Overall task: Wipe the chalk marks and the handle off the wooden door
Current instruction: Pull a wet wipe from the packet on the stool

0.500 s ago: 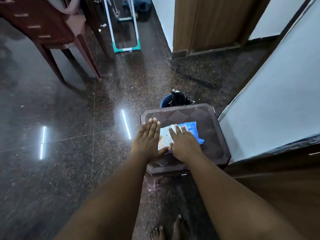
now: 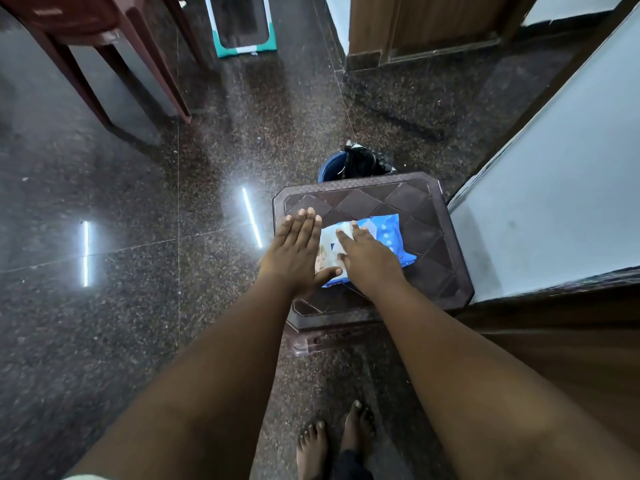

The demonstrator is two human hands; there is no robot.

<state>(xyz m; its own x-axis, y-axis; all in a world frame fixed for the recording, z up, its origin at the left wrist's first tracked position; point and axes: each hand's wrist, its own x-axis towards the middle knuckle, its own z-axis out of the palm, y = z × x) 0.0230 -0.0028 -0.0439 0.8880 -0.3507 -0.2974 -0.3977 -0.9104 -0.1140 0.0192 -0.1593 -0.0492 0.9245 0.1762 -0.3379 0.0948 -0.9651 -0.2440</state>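
A blue and white pack of wet wipes [image 2: 384, 232] lies on a dark brown plastic stool [image 2: 429, 216]. My left hand [image 2: 298, 251] rests flat at the pack's left end, fingers straight and together, thumb under its near edge. My right hand [image 2: 367, 258] lies on top of the pack, its fingertips at the white flap. A wooden door [image 2: 568, 358] stands at the lower right, seen only in part; no chalk marks or handle show.
A blue bucket with a black bag [image 2: 356, 162] stands just behind the stool. A white wall [image 2: 554, 216] rises on the right. A brown table [image 2: 104, 46] is at the far left, a teal-framed panel [image 2: 242, 26] at the back. My bare feet [image 2: 332, 441] stand on the dark granite floor.
Both hands stay on the pack. My right fingertips have crept a little toward the white flap. The view has shifted slightly.
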